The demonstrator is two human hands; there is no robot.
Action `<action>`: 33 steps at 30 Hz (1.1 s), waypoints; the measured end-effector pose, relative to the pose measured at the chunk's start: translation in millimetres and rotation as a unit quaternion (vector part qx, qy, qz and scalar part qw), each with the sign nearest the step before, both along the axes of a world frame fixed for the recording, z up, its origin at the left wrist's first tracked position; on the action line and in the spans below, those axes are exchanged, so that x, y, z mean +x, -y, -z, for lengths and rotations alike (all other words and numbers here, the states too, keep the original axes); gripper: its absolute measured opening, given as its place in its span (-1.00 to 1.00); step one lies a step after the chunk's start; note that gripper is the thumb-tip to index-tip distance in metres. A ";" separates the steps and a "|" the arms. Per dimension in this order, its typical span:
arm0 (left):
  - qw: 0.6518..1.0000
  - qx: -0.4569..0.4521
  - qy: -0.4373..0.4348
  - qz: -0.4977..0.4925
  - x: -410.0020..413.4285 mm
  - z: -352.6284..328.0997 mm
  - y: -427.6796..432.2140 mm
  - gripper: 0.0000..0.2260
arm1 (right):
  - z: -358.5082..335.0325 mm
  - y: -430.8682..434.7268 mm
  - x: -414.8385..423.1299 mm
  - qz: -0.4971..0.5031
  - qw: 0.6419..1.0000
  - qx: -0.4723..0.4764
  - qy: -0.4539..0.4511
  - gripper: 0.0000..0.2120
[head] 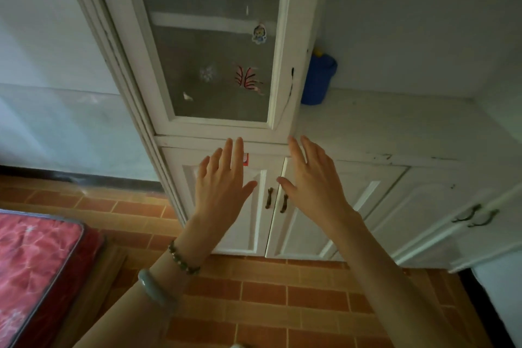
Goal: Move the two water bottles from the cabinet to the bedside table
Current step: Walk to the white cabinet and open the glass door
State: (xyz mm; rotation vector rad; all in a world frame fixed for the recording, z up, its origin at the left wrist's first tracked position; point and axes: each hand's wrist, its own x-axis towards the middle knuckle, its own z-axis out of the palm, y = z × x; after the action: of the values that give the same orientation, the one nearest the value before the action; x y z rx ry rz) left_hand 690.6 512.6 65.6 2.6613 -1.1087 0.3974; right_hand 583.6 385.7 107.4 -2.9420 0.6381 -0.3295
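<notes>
Two bare hands raised side by side before a white cabinet (217,133): left hand (223,181) with fingers spread wide and empty, right hand (308,178) likewise flat, splayed and holding nothing, palms turned toward the doors. Two bracelets on the left wrist: one beaded bracelet (183,258), one pale green bangle (155,288) lower on the forearm. One tall glass door (209,45) above, frosted and closed, marked with several stickers, among them a cartoon figure sticker (259,34) and a red butterfly sticker (248,79). Two lower doors (243,234) beneath the hands, both shut, with two dark handles (276,199) side by side at the seam, just between the two thumbs in the view. Two more handles (474,216) on a second pair of low doors farther right. No water bottles to be made out through the frosted glass; cannot tell where in the cabinet. One blue container (319,79) with a yellow top, standing on the white counter (395,127) just right of the tall section, partly hidden by its frame. Orange-brown tiled floor (268,299) underfoot, pale blue wall at left with a dark skirting strip. One red patterned mattress (31,268) at lower left, well apart from the cabinet. Dim light throughout.
</notes>
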 end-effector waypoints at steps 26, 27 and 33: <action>0.925 -0.207 0.319 -0.005 72.4 -327.1 120.5 -0.28 | -281.0 99.9 27.9 0.017 0.949 -0.163 0.270 -0.29; 0.923 -0.207 0.324 -0.003 74.5 -334.0 124.2 -0.29 | -287.7 103.1 28.1 0.016 0.947 -0.167 0.273 -0.28; 0.907 -0.221 0.357 0.016 97.2 -365.2 150.8 -0.34 | -315.7 123.9 30.6 0.022 0.941 -0.183 0.282 -0.29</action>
State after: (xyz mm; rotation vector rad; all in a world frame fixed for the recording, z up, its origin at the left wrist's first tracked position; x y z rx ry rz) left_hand 787.8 361.7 430.8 2.1108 -1.0486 1.5023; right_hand 614.1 261.8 423.1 -2.9169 0.6017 -1.3655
